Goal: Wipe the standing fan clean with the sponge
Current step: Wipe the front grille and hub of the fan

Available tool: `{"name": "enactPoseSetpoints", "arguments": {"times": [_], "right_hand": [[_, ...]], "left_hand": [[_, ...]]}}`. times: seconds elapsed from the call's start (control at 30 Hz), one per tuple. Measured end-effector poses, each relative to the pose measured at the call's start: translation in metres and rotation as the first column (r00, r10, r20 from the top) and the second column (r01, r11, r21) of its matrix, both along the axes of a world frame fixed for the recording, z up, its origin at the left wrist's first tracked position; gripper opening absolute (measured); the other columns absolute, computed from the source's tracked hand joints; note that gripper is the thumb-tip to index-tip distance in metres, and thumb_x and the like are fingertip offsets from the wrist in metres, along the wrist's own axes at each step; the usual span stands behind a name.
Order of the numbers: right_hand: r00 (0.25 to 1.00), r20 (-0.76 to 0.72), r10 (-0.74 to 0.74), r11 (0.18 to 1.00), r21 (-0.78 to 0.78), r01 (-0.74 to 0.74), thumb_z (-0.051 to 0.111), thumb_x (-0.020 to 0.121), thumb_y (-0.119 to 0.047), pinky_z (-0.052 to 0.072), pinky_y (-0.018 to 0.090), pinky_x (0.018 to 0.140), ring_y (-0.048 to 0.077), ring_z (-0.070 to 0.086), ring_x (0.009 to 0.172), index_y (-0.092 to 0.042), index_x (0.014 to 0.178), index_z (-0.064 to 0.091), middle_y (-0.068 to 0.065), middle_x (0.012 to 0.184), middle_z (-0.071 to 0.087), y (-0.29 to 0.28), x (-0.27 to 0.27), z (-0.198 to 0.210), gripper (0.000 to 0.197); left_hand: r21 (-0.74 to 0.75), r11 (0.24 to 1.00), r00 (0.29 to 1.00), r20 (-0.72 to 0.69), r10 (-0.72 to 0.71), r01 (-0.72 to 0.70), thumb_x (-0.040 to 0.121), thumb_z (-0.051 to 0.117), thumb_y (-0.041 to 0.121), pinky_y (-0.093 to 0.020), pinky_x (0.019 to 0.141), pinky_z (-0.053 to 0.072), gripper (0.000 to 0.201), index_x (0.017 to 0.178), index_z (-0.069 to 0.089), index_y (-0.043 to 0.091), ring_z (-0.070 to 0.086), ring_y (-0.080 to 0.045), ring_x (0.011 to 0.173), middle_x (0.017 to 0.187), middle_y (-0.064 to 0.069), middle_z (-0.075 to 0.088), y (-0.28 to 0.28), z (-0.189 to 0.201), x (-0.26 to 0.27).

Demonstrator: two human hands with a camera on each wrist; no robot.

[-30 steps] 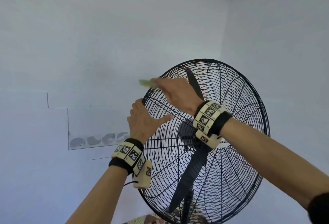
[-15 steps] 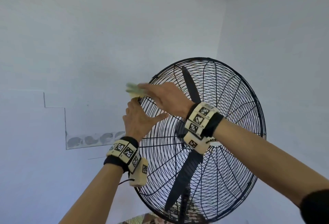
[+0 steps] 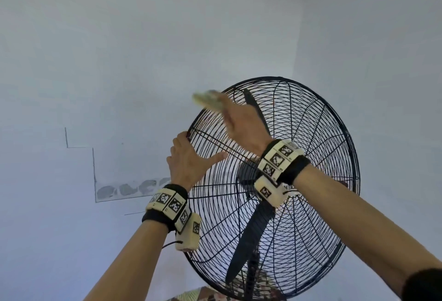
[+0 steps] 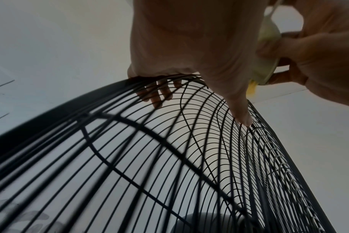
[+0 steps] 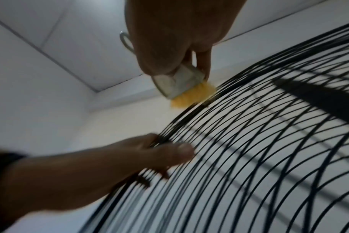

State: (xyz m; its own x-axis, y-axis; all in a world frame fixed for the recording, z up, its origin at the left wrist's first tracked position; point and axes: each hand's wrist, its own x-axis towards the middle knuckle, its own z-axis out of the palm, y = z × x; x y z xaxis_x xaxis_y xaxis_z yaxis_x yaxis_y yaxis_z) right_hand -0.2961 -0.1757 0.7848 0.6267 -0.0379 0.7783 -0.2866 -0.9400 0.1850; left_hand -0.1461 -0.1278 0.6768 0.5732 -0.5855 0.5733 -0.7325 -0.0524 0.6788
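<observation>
Sponge (image 5: 186,90) pinched in right hand (image 3: 241,123) on fan (image 3: 311,181) rim — left hand (image 3: 189,159) fingers hooked over rim edge, wall (image 3: 119,61) close behind

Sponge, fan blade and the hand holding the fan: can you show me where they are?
sponge (image 5: 191,96): right wrist view, on its yellow side touching the wires.
fan blade (image 3: 251,241): head view, on the lower blade's middle.
left hand (image 3: 189,162): head view, on the back of the hand.

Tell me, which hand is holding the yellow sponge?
The right hand, the upper one, pinches the sponge against the fan guard's top rim. The left hand below only grips the rim, thumb on the wires.
</observation>
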Motion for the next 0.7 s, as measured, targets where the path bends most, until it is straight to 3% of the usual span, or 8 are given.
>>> {"name": "enactPoseSetpoints", "arguments": {"times": [0.1,0.23,0.37,0.43,0.5,0.57,0.63,0.7], "right_hand": [[0.946,0.29,-0.146,0.987,0.114,0.117,0.047,0.091,0.01,0.049,0.033,0.046,0.006,0.046,0.049,-0.021,0.145,0.038,-0.003,0.072,0.056,-0.015,-0.012,0.025,0.064],[0.981,-0.082,-0.176,0.98,0.077,0.183,0.056,0.088,0.014,0.038,0.012,0.043,-0.003,0.042,0.048,-0.03,0.151,0.04,-0.024,0.08,0.046,0.011,-0.007,0.011,0.079],[0.965,-0.262,0.001,0.999,-0.047,-0.014,0.063,0.082,0.013,0.042,0.02,0.047,-0.001,0.038,0.047,-0.019,0.148,0.049,-0.021,0.064,0.045,0.029,0.002,-0.006,0.075],[0.987,-0.146,-0.06,0.998,0.005,0.061,0.054,0.084,0.017,0.037,0.011,0.053,0.001,0.047,0.057,-0.022,0.151,0.045,-0.007,0.095,0.073,0.018,0.002,0.013,0.078],[0.986,0.02,-0.168,0.986,0.003,0.168,0.048,0.083,0.019,0.039,0.01,0.063,0.013,0.065,0.082,-0.025,0.151,0.043,0.003,0.133,0.068,0.004,-0.003,0.029,0.082],[0.984,0.043,-0.175,0.984,-0.037,0.177,0.048,0.078,0.022,0.052,0.023,0.083,0.024,0.069,0.107,-0.023,0.148,0.049,0.003,0.144,0.06,-0.002,-0.008,0.029,0.083],[0.994,-0.06,-0.095,0.994,-0.063,0.091,0.054,0.075,0.023,0.046,0.008,0.082,0.009,0.066,0.092,-0.021,0.143,0.056,0.002,0.142,0.062,0.007,-0.008,0.014,0.081],[0.977,-0.214,0.012,0.999,-0.048,-0.023,0.061,0.076,0.018,0.038,0.004,0.055,-0.007,0.049,0.061,-0.02,0.145,0.053,-0.002,0.11,0.072,0.019,-0.004,-0.007,0.079]], "left_hand": [[-0.006,1.0,1.0,-0.008,-0.001,0.001,0.053,0.064,0.098,-0.059,0.111,0.039,0.137,0.151,0.026,0.011,0.045,-0.033,0.135,0.149,-0.01,0.042,0.0,-0.001,0.0],[-0.004,1.0,1.0,-0.002,0.001,-0.001,0.056,0.068,0.094,-0.059,0.111,0.038,0.133,0.152,0.026,0.011,0.044,-0.032,0.136,0.151,-0.01,0.041,-0.002,0.0,-0.002],[-0.018,1.0,1.0,0.001,0.005,-0.005,0.062,0.076,0.083,-0.054,0.11,0.039,0.125,0.15,0.027,0.01,0.044,-0.032,0.135,0.148,-0.009,0.042,-0.001,0.0,-0.002],[-0.006,1.0,1.0,-0.009,0.002,-0.003,0.058,0.073,0.09,-0.056,0.112,0.038,0.132,0.153,0.025,0.011,0.043,-0.032,0.137,0.151,-0.009,0.04,0.001,0.0,-0.002],[-0.008,1.0,1.0,-0.015,0.003,-0.004,0.056,0.07,0.094,-0.058,0.113,0.037,0.135,0.153,0.025,0.011,0.044,-0.032,0.137,0.152,-0.009,0.04,0.001,-0.001,-0.001],[-0.005,1.0,1.0,-0.021,0.002,-0.002,0.056,0.069,0.095,-0.059,0.113,0.037,0.136,0.153,0.025,0.011,0.043,-0.032,0.138,0.153,-0.01,0.04,0.0,-0.001,-0.002],[-0.007,1.0,1.0,-0.02,0.005,-0.005,0.056,0.07,0.094,-0.059,0.113,0.037,0.135,0.153,0.025,0.011,0.043,-0.032,0.139,0.153,-0.009,0.04,-0.001,0.0,-0.003],[-0.017,1.0,1.0,-0.014,0.006,-0.006,0.059,0.074,0.088,-0.056,0.112,0.038,0.131,0.153,0.026,0.011,0.043,-0.031,0.138,0.152,-0.008,0.04,-0.002,0.0,-0.003]]}}
